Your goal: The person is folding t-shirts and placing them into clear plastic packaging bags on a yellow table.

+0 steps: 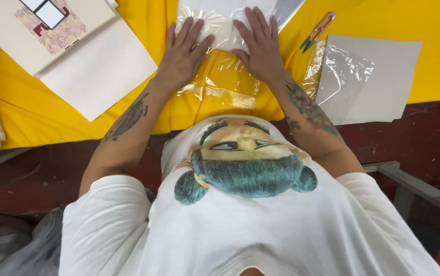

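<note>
Under both flat, open hands, left hand (181,53) and right hand (260,46), lies the clear plastic bag (220,25).

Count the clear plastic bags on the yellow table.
2: one clear plastic bag under both hands, another on the grey sheet at right. More may lie out of view.

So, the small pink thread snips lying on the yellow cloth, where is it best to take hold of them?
Probably grip the pink thread snips at the pink handle end, coming from the upper right: the dark blade tips point down-left, toward the right hand.
</note>
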